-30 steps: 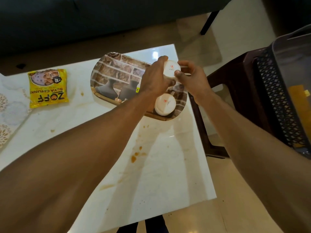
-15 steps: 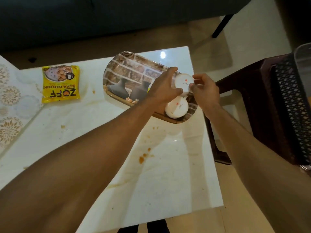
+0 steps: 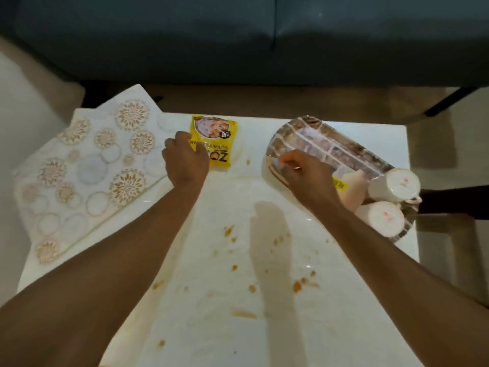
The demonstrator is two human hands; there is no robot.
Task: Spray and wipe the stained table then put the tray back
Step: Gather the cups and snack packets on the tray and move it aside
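L hand [image 3: 185,158] on packet [image 3: 214,141]; R hand [image 3: 304,172] grips tray [image 3: 330,144].

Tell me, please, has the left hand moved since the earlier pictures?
Yes. The left hand has left the cups on the tray and gone leftward across the table to the yellow packet.

yellow packet [image 3: 214,140], brick-patterned tray [image 3: 317,139], white orange-stained table [image 3: 225,300]
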